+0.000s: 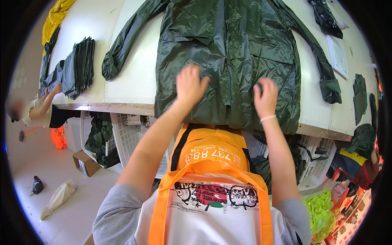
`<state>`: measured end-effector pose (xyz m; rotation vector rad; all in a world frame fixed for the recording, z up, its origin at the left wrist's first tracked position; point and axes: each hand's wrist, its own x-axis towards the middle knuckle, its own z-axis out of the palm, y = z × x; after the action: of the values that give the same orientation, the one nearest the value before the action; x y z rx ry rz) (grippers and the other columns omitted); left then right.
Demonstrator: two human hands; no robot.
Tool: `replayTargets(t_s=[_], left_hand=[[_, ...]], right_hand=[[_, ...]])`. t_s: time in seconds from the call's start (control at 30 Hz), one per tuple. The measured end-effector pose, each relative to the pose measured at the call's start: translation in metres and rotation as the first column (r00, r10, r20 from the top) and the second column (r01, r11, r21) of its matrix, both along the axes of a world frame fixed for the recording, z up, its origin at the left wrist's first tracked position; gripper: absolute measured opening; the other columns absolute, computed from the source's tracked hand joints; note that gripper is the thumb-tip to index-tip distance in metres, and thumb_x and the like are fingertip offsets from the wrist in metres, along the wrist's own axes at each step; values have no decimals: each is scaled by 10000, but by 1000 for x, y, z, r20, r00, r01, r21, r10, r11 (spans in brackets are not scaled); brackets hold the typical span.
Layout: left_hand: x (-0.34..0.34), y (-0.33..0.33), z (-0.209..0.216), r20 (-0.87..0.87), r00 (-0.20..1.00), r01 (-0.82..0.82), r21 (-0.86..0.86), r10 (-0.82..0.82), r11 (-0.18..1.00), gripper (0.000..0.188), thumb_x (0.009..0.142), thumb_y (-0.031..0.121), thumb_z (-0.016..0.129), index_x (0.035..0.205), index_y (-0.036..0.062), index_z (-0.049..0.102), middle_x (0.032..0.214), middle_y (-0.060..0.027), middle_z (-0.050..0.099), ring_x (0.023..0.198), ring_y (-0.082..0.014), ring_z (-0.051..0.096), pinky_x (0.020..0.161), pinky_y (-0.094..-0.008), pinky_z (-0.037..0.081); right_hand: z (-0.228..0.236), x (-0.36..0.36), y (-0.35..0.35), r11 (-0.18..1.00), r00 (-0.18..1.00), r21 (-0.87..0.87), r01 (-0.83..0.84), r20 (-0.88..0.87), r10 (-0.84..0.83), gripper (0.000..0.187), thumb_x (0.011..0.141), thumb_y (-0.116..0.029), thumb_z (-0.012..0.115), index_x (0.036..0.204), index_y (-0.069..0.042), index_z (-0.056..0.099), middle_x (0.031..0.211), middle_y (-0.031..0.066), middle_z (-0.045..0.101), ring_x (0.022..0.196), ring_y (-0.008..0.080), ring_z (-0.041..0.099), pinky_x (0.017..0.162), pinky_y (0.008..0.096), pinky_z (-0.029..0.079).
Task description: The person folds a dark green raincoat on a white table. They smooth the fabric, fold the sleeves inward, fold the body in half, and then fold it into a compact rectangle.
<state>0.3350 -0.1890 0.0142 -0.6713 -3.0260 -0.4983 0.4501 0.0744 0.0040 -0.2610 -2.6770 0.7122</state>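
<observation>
A dark green raincoat [230,61] with a shiny surface lies spread on the white table, its sleeves reaching out to both sides and its lower hem hanging over the near edge. Over the left front panel, below a pocket flap, is my left hand [190,85], thumb apart from the fingers and nothing gripped. My right hand [266,97] is at the right front panel, below the other pocket flap, with fingers slightly bent and thumb apart. Whether either palm presses on the cloth cannot be made out. The coat's front closure runs between my two hands.
A stack of folded dark green garments [79,67] stands on the table [128,92] at left, near a co-worker's hand [57,88]. White plastic baskets [126,134] holding green cloth sit under the edge. A cardboard box [85,163] is on the floor. Bright yellow-green clothing [318,212] lies lower right.
</observation>
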Motion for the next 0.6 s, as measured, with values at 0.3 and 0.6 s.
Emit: replayTargets(t_s=[0.3,0.6], left_hand=[[51,38,-13,614,777,144,45,-141,989,445,800,414,683,645,2,617,613,-130,642,544,-231,636,531,-359,501],[53,27,3,861,386,-212,431,-330,877,388,900,259,620,630,-18,599,571,-77,621,482,-123,597,466,-243,467]], right_hand=[[-4,48,-81,836,882,-459,299,468,-58,231,743,-194,749,794,-2,632,693,119,618,612,274,610,584,354,484],[11,63,-123,853,967,-461,246,170,-188,119,746,-91,714,784,-3,644,724,107,601,616,270,573,600,357,466]])
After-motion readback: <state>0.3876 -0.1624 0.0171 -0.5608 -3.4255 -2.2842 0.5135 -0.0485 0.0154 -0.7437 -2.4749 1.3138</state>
